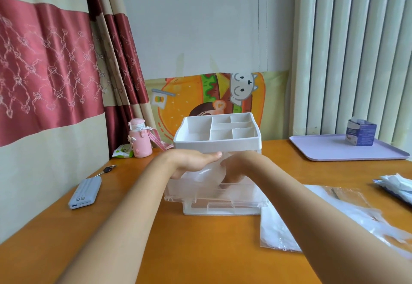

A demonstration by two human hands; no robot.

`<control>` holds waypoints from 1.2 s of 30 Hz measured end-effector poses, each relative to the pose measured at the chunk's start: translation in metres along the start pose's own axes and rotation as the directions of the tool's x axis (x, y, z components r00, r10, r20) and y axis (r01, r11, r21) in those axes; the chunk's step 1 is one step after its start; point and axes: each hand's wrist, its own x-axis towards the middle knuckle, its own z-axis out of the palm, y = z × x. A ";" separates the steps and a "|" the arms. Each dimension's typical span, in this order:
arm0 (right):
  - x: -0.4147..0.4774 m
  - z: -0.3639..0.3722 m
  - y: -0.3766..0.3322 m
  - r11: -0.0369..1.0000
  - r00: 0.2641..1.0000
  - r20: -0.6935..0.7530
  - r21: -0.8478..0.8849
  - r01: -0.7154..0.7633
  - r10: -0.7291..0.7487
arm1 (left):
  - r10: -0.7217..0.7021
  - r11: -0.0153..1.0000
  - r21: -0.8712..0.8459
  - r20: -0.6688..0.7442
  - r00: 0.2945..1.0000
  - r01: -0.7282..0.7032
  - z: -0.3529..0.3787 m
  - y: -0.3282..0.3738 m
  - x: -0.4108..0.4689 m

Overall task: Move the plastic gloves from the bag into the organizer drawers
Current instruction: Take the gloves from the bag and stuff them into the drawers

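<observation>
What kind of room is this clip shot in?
Likely a home bedroom or study, not a lab: red-and-cream patterned curtains, a cartoon burger poster, and a pink drinking bottle on the orange wooden table.

Orange wooden table [200,250] set against pale grey wall [200,16]. Red-and-cream curtain [44,61] with stitched heart lattice at left, bunched into the corner. Cream vertical blinds [356,49] at right, lit by daylight from behind. Burger cartoon cloth [189,96] along the wall base behind the table. Thin cord [258,27] down the wall just beside the blinds. Soft, even light, no hard shadows.
</observation>
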 end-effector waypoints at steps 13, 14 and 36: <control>-0.048 -0.004 0.023 0.908 0.942 -0.307 0.342 0.241 -0.135 | -0.012 0.873 0.485 -0.088 0.996 0.054 0.006 -0.003 0.001; -0.055 -0.004 0.030 0.880 0.931 -0.338 0.389 0.272 -0.138 | 0.014 0.828 0.560 -0.077 0.997 0.032 0.004 -0.005 0.003; -0.117 0.105 0.203 0.751 0.616 -0.620 0.656 0.068 0.486 | 0.757 0.618 0.206 -0.416 0.504 -0.758 0.168 0.092 -0.024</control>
